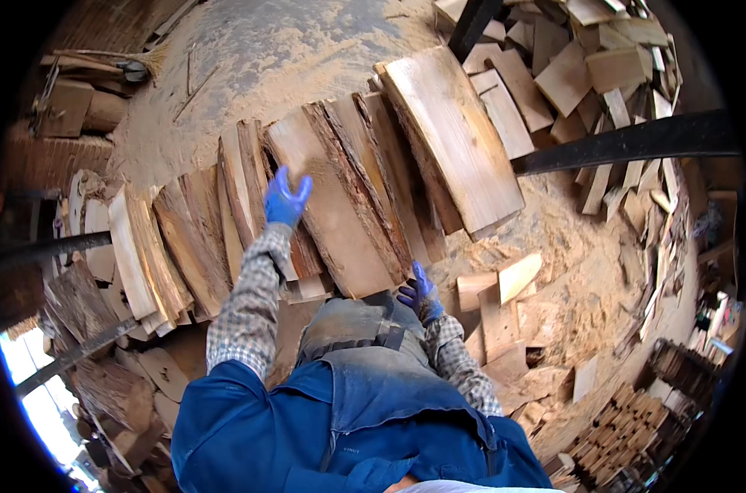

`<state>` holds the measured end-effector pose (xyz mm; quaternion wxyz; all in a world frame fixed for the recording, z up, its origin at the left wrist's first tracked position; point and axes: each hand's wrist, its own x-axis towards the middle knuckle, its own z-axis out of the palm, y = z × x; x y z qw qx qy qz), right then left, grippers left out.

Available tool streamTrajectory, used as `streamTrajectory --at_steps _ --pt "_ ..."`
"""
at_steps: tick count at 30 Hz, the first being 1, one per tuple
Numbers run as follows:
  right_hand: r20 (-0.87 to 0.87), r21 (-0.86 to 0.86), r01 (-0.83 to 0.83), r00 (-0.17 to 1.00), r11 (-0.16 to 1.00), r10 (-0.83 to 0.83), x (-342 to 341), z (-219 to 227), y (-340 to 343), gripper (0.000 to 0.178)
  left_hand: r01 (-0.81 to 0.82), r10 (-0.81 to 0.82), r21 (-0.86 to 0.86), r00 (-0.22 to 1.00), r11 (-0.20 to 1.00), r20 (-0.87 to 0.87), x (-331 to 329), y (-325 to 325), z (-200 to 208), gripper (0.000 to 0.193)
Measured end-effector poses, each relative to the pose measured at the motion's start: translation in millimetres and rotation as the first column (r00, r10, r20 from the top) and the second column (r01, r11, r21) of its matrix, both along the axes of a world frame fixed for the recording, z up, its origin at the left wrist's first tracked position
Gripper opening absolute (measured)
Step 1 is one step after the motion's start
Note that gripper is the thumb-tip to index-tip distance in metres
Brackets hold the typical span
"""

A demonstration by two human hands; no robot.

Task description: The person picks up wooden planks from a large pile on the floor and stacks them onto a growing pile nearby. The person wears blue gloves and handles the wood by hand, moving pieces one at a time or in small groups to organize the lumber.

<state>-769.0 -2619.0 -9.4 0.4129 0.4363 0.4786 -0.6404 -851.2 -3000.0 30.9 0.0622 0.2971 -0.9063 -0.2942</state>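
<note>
A row of bark-edged wood slabs (338, 201) stretches from left to right in front of my body. My left hand (286, 200), in a blue glove, is over the left edge of a broad slab in the middle, its thumb and fingers spread. My right hand (422, 296), also gloved in blue, is low beside the near ends of the slabs, with the fingers apart and nothing visible in them. Whether either hand touches wood, I cannot tell. Farther right, a wide pale plank (451, 135) lies tilted on top of the row.
Split wood pieces (582, 70) are heaped at the upper right, past a dark metal bar (636, 144). Loose offcuts (498, 316) lie on the sawdust near my right hand. Logs (114, 382) are piled at the lower left, and stacked wood strips (619, 431) stand at the lower right.
</note>
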Motion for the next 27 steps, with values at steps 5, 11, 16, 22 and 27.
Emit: streamTrajectory --at_steps 5,11,16,22,27 --pt "0.016 -0.210 -0.079 0.996 0.975 0.084 15 -5 -17 0.062 0.251 -0.268 -0.466 0.963 0.849 0.031 -101 -101 -13 0.085" --pt "-0.335 0.045 -0.175 0.925 0.983 0.180 4 -4 -54 0.059 0.377 -0.361 0.026 0.861 0.926 0.358 -170 -148 -36 0.091" --pt "-0.667 0.171 -0.273 0.675 0.947 0.315 1 -16 -46 0.045 0.359 -0.448 0.323 0.852 0.876 0.270 -192 -148 -32 0.079" --pt "-0.303 0.202 0.134 0.951 0.970 -0.068 -72 36 -13 0.055 0.402 -0.351 -0.148 0.893 0.903 0.283 -250 -29 4 0.069" --pt "-0.253 0.294 0.199 0.959 0.935 -0.125 -34 12 -11 0.064 0.451 -0.428 0.007 0.843 0.892 0.326 -260 -45 -7 0.081"
